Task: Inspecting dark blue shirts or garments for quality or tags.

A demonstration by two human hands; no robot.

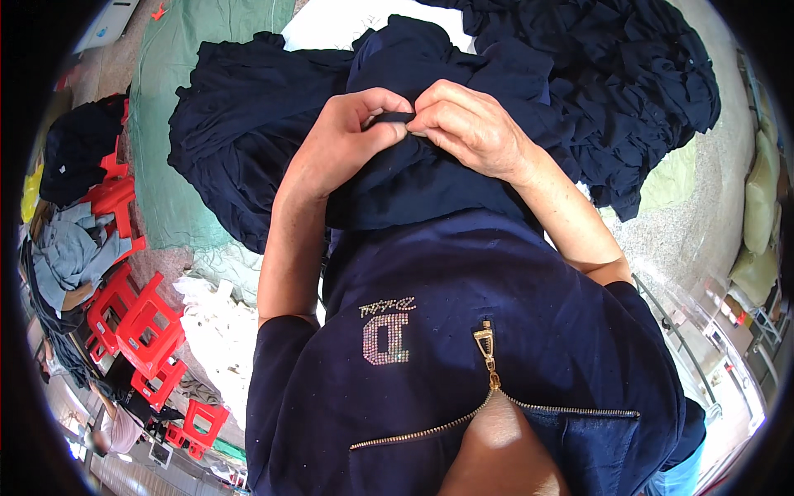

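Dark navy cloth lies over my lap, and a small fold of it stands up between my hands. My left hand pinches this fold between thumb and forefinger. Close against it, the fingertips of my right hand are pressed together on the same fold. Both hands nearly touch at the fingertips. What kind of garment the cloth belongs to does not show.
Heaps of dark cloth lie to the left and far right. A green sheet covers floor at the left. Red plastic stools, white cloth and another person are further left. Pale green sacks lie at far right.
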